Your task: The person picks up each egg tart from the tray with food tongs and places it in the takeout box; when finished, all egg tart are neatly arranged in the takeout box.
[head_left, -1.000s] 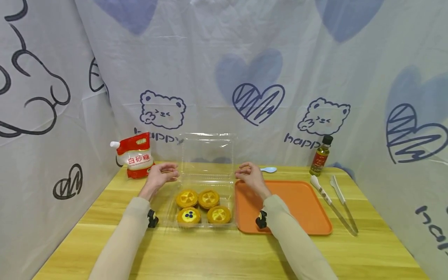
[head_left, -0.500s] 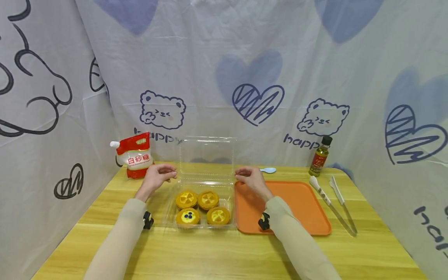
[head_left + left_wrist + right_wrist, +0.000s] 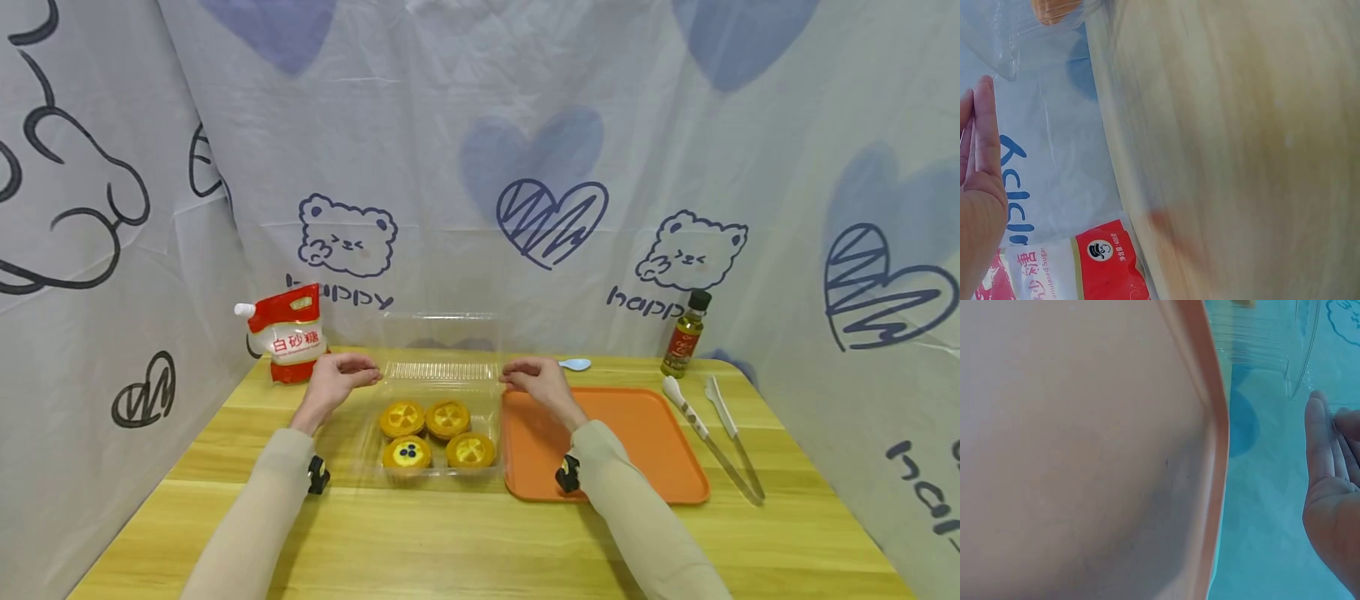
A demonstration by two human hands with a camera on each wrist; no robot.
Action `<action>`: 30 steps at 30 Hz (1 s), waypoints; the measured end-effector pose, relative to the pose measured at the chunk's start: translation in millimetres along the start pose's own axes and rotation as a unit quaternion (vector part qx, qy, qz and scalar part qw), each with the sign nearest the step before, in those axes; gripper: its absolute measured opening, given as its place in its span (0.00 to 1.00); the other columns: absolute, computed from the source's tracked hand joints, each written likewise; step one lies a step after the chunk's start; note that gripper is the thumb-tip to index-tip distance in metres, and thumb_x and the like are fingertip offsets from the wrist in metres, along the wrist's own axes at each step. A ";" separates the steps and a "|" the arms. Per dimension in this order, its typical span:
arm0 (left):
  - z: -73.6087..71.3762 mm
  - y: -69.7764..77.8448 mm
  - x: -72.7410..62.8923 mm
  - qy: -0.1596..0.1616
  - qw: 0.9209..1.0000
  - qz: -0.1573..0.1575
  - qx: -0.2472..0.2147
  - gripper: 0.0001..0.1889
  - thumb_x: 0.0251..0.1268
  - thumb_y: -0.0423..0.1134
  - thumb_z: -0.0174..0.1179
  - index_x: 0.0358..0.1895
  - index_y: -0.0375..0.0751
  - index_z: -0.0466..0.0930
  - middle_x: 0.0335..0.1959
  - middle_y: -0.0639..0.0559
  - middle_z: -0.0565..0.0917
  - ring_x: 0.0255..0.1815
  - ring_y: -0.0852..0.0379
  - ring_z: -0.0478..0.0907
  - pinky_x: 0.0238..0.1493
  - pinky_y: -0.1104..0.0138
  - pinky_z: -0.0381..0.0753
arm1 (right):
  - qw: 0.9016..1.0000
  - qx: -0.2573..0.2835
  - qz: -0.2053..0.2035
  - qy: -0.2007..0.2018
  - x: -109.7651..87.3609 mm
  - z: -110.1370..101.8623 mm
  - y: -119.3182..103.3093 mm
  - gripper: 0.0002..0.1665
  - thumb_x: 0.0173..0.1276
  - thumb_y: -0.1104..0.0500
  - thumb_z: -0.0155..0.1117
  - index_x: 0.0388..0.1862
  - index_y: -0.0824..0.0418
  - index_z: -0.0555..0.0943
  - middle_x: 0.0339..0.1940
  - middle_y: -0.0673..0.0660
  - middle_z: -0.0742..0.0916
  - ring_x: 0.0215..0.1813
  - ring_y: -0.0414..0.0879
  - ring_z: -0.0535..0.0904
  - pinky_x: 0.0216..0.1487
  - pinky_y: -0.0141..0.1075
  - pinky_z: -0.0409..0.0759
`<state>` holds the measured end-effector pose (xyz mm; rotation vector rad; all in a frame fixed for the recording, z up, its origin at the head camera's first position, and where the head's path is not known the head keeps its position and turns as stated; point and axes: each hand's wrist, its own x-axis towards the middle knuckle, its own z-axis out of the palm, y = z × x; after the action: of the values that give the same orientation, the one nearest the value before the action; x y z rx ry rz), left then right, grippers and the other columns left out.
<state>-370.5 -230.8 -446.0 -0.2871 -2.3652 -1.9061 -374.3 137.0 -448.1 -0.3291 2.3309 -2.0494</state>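
A clear plastic clamshell container (image 3: 442,372) stands on the table with its lid raised at the back. Several tarts (image 3: 447,419) lie in its base, one topped with dark berries. Beside the lid's left side is my left hand (image 3: 341,385), fingers extended and close together. My right hand (image 3: 538,383) mirrors it on the right, above an orange tray's back-left corner. In the left wrist view, the left fingers (image 3: 986,134) end near a container corner; the right fingers (image 3: 1318,440) do likewise in the right wrist view. Whether the fingertips touch the plastic cannot be told.
The orange tray (image 3: 637,433) lies right of the container. A red-and-white sugar bag (image 3: 292,337) stands at the back left. At the back right stands an oil bottle (image 3: 684,337), with tongs (image 3: 708,433) in front. A light-blue spoon (image 3: 576,364) lies behind the tray.
The lid has tipped further back and its top edge sits lower. The container's front edge and the tarts appear slightly higher in view. Both hands stay beside the lid.
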 end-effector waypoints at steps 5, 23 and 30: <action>-4.0 -0.9 -4.0 -0.004 1.000 0.003 0.017 0.15 0.62 0.31 0.65 0.49 0.24 0.81 0.47 0.34 0.86 0.38 0.61 0.86 0.51 0.59 0.86 | 0.999 0.039 0.023 0.006 -0.7 1.8 -1.7 0.19 0.75 0.62 0.51 0.51 0.75 0.81 0.52 0.72 0.85 0.54 0.60 0.84 0.59 0.54 0.80; -7.3 -0.6 -12.3 -0.009 0.997 -0.057 0.046 0.21 0.67 0.45 0.62 0.55 0.31 0.82 0.52 0.42 0.85 0.44 0.63 0.81 0.51 0.68 0.82 | 0.999 -0.001 0.032 -0.011 -11.6 -0.4 2.2 0.25 0.73 0.56 0.60 0.60 0.73 0.77 0.59 0.71 0.81 0.56 0.58 0.83 0.58 0.45 0.83; -3.2 1.8 -19.0 -0.027 0.997 -0.019 0.074 0.18 0.72 0.39 0.57 0.58 0.30 0.79 0.57 0.34 0.81 0.46 0.64 0.80 0.55 0.67 0.82 | 0.999 -0.034 0.028 -0.022 -28.0 1.6 -3.5 0.22 0.73 0.59 0.59 0.61 0.69 0.78 0.61 0.67 0.81 0.59 0.53 0.81 0.59 0.41 0.83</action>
<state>-351.7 -235.2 -447.1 -0.2874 -2.5489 -1.7486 -346.1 139.8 -448.3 -0.3042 2.3615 -1.9217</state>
